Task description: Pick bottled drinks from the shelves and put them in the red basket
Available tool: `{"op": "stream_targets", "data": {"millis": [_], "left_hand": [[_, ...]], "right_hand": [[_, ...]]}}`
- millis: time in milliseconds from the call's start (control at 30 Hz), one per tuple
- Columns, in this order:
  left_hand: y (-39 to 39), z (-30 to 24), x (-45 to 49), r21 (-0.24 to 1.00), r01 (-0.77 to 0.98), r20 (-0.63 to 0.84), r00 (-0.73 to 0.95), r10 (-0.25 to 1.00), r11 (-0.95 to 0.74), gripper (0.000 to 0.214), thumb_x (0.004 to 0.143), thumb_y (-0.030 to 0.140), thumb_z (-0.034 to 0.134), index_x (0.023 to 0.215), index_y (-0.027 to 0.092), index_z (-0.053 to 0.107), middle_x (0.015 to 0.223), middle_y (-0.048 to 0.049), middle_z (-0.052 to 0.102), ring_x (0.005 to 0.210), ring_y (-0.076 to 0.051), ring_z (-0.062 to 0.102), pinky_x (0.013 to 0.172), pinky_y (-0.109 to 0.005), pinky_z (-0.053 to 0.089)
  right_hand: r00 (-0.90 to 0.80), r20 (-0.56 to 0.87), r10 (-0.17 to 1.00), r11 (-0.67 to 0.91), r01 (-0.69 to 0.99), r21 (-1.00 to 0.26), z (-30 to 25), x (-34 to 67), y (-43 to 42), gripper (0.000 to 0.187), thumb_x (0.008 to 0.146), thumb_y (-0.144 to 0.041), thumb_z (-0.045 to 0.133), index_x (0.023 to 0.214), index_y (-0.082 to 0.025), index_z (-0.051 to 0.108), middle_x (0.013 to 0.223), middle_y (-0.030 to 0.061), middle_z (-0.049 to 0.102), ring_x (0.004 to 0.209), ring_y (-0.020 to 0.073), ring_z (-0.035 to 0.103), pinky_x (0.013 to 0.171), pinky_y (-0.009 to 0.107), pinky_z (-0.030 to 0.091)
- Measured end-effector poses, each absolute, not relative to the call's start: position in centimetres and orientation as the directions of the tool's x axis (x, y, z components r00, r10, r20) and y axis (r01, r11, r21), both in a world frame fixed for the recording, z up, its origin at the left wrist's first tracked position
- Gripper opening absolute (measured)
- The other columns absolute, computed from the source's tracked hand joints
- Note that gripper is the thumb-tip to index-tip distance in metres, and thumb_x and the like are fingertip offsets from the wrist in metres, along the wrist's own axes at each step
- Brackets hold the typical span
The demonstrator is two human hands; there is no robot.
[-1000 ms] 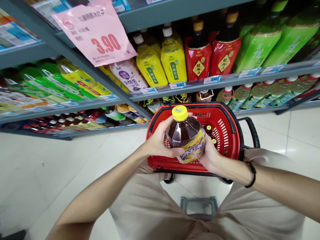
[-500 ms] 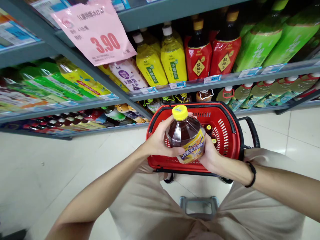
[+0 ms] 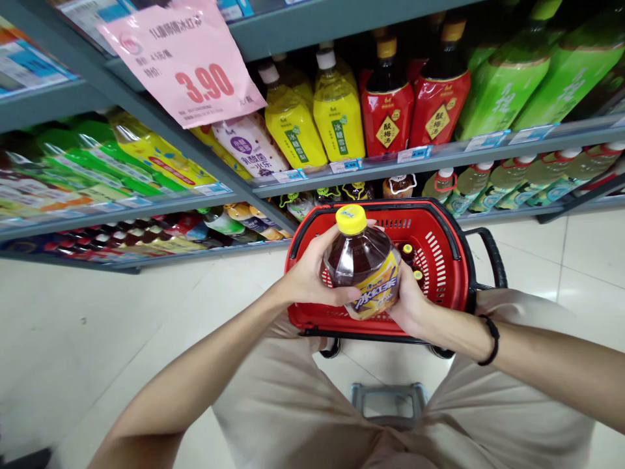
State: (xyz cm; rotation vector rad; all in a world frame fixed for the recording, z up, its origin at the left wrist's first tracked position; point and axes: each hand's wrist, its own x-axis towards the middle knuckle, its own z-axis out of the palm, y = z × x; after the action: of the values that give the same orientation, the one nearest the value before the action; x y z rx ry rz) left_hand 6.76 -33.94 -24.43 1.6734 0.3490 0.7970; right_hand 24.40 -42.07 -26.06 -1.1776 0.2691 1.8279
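Note:
A large bottle of iced tea [image 3: 364, 260], dark brown with a yellow cap and a yellow and purple label, is held above the red shopping basket [image 3: 307, 319]. My left hand [image 3: 317, 270] wraps round its left side, thumb across the front. On the right, my right hand [image 3: 410, 296] grips the lower part near the label; some of its fingers are hidden behind the bottle. The bottle tilts a little, label facing me. Inside the basket lie small dark bottles with yellow caps [image 3: 408, 250], partly covered by the iced tea bottle and my right hand.
Shelves of drinks run across the front: yellow bottles [image 3: 339, 124], red bottles [image 3: 388, 120] and green bottles [image 3: 508, 91]. A pink price sign [image 3: 185, 65] hangs at upper left. The basket's black handle [image 3: 495, 257] sticks out right. A grey stool [image 3: 359, 397] is between my legs.

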Motion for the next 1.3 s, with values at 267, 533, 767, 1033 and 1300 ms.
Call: {"op": "stream_targets", "data": {"millis": [267,533,767,1033,1300], "left_hand": [[-33.95,-24.39,6.85,0.948,-0.185,0.309,0.72,0.621,-0.258,0.1,0.069,0.033,0.095,0.16,0.021,0.054,0.162,-0.0191,0.053,0.149,-0.041,0.053,0.127,-0.053,0.042],[-34.04,-24.35,6.77,0.952,-0.171,0.297,0.721,0.626,-0.254,0.101,0.068,0.032,0.094,0.16,0.021,0.054,0.162,-0.0189,0.053,0.149,-0.041,0.053,0.127,-0.054,0.041],[-34.07,-24.1,6.91,0.955,-0.182,0.291,0.722,0.628,-0.233,0.099,0.068,0.029,0.094,0.16,0.021,0.055,0.162,-0.0186,0.053,0.148,-0.04,0.053,0.128,-0.053,0.04],[-34.07,-24.27,7.02,0.947,-0.209,0.319,0.719,0.617,-0.245,0.097,0.069,0.028,0.094,0.158,0.022,0.057,0.16,-0.018,0.055,0.146,-0.04,0.056,0.125,-0.051,0.045],[-34.12,-24.29,7.0,0.956,-0.187,0.291,0.717,0.633,-0.228,0.099,0.067,0.032,0.097,0.157,0.021,0.057,0.159,-0.0193,0.055,0.146,-0.041,0.055,0.126,-0.053,0.043]], "right_hand": [[-0.126,-0.821,0.557,-0.56,-0.787,-0.259,-25.55,24.43,-42.04,0.05,0.112,-0.045,0.038,0.091,-0.02,0.076,0.098,0.0047,0.081,0.11,0.0219,0.074,0.103,0.037,0.057],[-0.134,-0.816,0.563,-0.549,-0.799,-0.247,-25.63,24.45,-42.04,0.051,0.112,-0.045,0.038,0.089,-0.019,0.076,0.098,0.0048,0.081,0.108,0.0214,0.075,0.103,0.037,0.057],[-0.112,-0.831,0.544,-0.553,-0.793,-0.256,-25.47,24.42,-42.03,0.042,0.108,-0.042,0.045,0.089,-0.019,0.075,0.1,0.0052,0.081,0.11,0.0225,0.075,0.102,0.038,0.058],[-0.118,-0.825,0.553,-0.56,-0.786,-0.263,-25.74,24.46,-42.14,0.043,0.109,-0.046,0.044,0.097,-0.019,0.076,0.1,0.0056,0.081,0.114,0.0233,0.074,0.104,0.039,0.057],[-0.13,-0.803,0.582,-0.558,-0.782,-0.278,-25.92,24.48,-42.22,0.03,0.1,-0.041,0.052,0.09,-0.021,0.072,0.104,0.0046,0.081,0.115,0.025,0.073,0.106,0.042,0.056]]}}
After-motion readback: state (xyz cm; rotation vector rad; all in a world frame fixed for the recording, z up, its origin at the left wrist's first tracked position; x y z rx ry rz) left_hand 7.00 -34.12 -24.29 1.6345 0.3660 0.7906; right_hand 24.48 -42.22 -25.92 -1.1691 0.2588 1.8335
